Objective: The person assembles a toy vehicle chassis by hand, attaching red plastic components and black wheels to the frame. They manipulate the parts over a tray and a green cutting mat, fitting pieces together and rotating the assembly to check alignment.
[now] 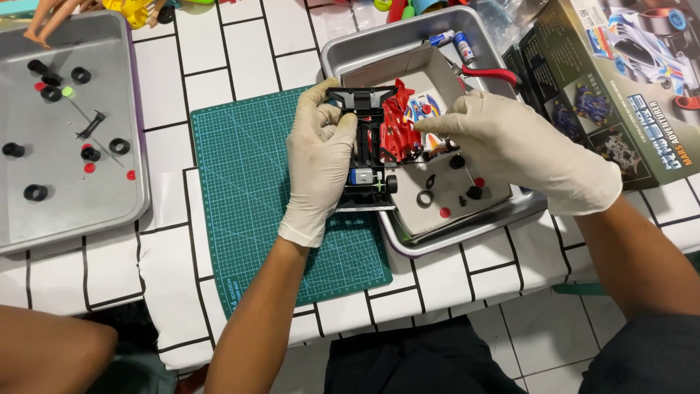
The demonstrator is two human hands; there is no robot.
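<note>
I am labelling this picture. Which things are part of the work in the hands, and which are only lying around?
In the work:
left hand holding the black chassis
right hand reaching to the red parts
tray with small wheels

Lying about:
green mat
left tray with black rings
kit box
red-handled pliers

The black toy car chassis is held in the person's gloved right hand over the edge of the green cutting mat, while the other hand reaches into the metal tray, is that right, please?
Not quite: the head view shows the black toy car chassis held in the gloved left hand, not the right. It does sit over the edge of the green cutting mat, and the other hand, the right hand, reaches into the metal tray.
</note>
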